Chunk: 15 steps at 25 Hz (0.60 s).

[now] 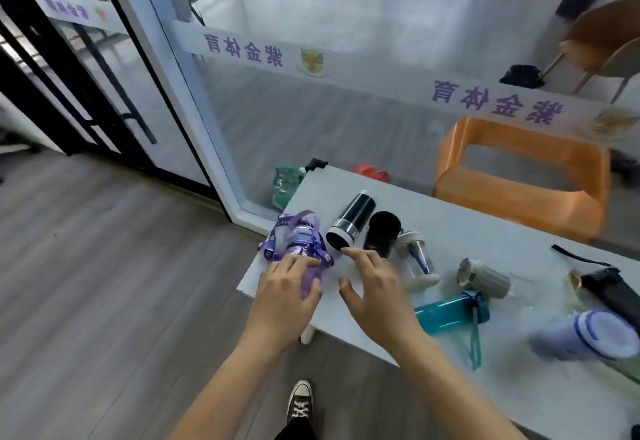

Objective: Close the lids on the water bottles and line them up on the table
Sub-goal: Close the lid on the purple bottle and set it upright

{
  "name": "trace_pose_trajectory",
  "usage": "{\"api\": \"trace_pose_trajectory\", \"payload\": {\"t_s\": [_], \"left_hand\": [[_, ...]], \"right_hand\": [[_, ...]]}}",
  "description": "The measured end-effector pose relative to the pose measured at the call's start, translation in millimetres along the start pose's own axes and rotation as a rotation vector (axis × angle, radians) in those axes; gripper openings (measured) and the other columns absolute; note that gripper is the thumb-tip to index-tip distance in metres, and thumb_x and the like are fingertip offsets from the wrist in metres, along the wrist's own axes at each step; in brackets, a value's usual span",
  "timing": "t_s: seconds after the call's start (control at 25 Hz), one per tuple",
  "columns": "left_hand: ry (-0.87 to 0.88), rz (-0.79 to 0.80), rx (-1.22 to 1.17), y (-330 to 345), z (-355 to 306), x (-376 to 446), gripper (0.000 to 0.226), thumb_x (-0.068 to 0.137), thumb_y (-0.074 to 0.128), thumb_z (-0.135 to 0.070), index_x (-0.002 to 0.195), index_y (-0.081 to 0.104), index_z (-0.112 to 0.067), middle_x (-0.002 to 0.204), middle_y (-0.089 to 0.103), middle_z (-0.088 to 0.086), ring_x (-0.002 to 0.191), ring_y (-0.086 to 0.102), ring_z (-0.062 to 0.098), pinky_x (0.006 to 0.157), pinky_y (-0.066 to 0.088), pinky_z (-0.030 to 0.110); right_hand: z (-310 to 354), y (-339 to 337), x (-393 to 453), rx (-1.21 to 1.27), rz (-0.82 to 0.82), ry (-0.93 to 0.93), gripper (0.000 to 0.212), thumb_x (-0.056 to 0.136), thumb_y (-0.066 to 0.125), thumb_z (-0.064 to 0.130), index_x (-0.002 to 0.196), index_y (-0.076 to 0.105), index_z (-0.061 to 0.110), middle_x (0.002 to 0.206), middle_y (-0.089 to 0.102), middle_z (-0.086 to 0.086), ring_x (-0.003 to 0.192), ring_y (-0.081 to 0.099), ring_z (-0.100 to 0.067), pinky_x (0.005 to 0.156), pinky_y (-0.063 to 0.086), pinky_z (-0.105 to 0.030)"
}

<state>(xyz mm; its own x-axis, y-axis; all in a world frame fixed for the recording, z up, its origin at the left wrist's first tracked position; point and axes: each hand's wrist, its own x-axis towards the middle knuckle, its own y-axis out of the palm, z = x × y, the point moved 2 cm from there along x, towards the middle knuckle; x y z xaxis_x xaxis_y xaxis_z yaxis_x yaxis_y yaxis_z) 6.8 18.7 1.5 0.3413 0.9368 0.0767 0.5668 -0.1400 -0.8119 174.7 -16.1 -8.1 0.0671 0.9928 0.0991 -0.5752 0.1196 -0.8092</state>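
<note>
A purple bottle [300,244] with a strap lies at the left end of the white table [467,232]. My left hand [285,296] rests on its body, fingers wrapped over it. My right hand [375,289] hovers just to the right with fingers spread, holding nothing. Behind it lie a black steel flask [351,221], a black cup [382,232] and a clear bottle [417,258]. Further right lie a grey ribbed bottle [485,277], a teal bottle [450,311], a dark bottle [611,292] and a blurred lavender bottle [585,335].
An orange chair [519,176] stands behind the table. A glass partition with a white banner runs along the back and left. A green bag [285,185] and a red item [370,173] sit on the floor beyond the table's far corner. My shoe [299,401] shows below.
</note>
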Motion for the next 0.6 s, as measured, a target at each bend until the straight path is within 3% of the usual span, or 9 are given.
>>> {"api": "trace_pose_trajectory", "payload": {"t_s": [0.32, 0.48, 0.6], "left_hand": [[-0.111, 0.207, -0.086, 26, 102, 93, 0.032, 0.092, 0.056, -0.022, 0.123, 0.061, -0.015, 0.120, 0.061, 0.007, 0.111, 0.054, 0.029, 0.099, 0.043, 0.045], [-0.227, 0.295, -0.128, 46, 134, 125, 0.038, 0.093, 0.053, -0.027, 0.130, 0.055, -0.022, 0.126, 0.058, 0.005, 0.110, 0.055, 0.025, 0.097, 0.043, 0.038], [-0.343, 0.355, -0.162, 63, 155, 139, 0.039, 0.094, 0.051, -0.026, 0.132, 0.052, -0.022, 0.121, 0.060, 0.004, 0.104, 0.056, 0.023, 0.091, 0.044, 0.035]], "right_hand": [[-3, 74, 85, 0.118, 0.172, 0.339, 0.042, 0.096, 0.051, 0.030, 0.137, 0.051, 0.023, 0.132, 0.056, -0.002, 0.118, 0.056, -0.022, 0.098, 0.046, -0.038], [-15, 107, 122, 0.092, 0.270, 0.433, 0.032, 0.095, 0.048, 0.026, 0.124, 0.055, 0.015, 0.118, 0.058, -0.010, 0.106, 0.057, -0.031, 0.087, 0.048, -0.041], [-26, 133, 145, 0.108, 0.348, 0.485, 0.033, 0.097, 0.048, 0.029, 0.124, 0.053, 0.011, 0.120, 0.058, -0.013, 0.107, 0.056, -0.032, 0.092, 0.045, -0.042]]}}
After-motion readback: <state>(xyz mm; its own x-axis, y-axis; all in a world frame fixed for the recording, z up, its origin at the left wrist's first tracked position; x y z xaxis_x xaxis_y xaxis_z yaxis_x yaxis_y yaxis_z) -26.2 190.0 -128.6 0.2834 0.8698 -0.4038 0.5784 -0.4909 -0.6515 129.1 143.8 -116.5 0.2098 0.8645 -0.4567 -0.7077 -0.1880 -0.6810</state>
